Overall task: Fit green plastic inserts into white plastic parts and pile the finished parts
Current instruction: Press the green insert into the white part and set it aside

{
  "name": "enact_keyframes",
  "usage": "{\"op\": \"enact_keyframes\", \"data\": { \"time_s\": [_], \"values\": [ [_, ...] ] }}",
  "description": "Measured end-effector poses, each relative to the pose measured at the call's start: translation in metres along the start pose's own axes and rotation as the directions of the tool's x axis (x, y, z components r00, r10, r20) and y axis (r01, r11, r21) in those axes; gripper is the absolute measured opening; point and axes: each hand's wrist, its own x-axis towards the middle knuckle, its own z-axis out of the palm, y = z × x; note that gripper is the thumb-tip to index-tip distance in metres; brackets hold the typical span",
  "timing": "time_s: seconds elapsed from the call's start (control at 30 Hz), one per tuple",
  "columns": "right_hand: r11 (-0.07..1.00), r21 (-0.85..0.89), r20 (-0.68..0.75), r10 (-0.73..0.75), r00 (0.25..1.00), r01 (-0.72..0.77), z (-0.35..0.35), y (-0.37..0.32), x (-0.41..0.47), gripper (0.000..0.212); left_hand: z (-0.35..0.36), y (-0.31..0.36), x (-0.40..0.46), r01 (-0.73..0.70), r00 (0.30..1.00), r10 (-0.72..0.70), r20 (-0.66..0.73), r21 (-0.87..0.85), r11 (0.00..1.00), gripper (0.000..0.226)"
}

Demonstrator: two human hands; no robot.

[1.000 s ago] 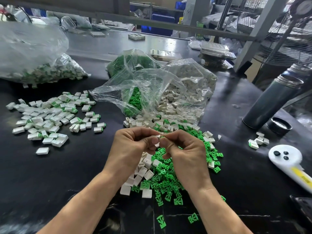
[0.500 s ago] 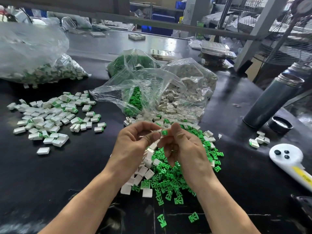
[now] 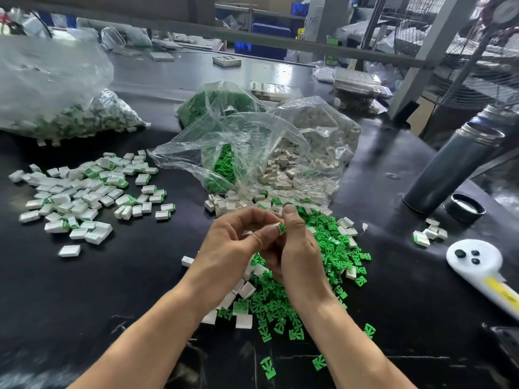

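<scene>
My left hand (image 3: pixel 238 245) pinches a small white part (image 3: pixel 276 226) between thumb and fingers, above the loose heap. My right hand (image 3: pixel 297 248) meets it from the right, thumb up, pressing a green insert (image 3: pixel 282 228) against the white part's end. Under both hands lies a mixed heap of green inserts (image 3: pixel 334 248) and bare white parts (image 3: pixel 247 290). A spread pile of finished white parts with green ends (image 3: pixel 84 197) lies at the left of the black table (image 3: pixel 126 276).
An open clear bag (image 3: pixel 252 153) of green and white pieces sits behind the hands. A bigger bag of finished parts (image 3: pixel 61 108) is at far left. A grey flask (image 3: pixel 452 169), its cap (image 3: pixel 464 210) and a white controller (image 3: pixel 483 270) stand at right.
The hands have closed together again; the green insert that showed between the fingertips is now pressed against the white part, and both hands sit slightly higher over the heap.
</scene>
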Motion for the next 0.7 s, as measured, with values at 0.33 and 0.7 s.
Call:
{"op": "enact_keyframes", "data": {
  "time_s": [0.33, 0.7],
  "values": [
    [0.992, 0.125, 0.042, 0.030, 0.999, -0.035, 0.000, -0.005, -0.002, 0.049, -0.004, -0.001, 0.000, 0.013, 0.996, -0.006, 0.084, -0.084, 0.996, 0.006],
    [0.994, 0.099, -0.084, 0.061, 0.995, -0.053, 0.005, 0.004, -0.002, 0.063, -0.001, -0.005, 0.000, 0.020, 0.998, -0.013, 0.067, -0.109, 0.994, 0.015]
  ]
}}
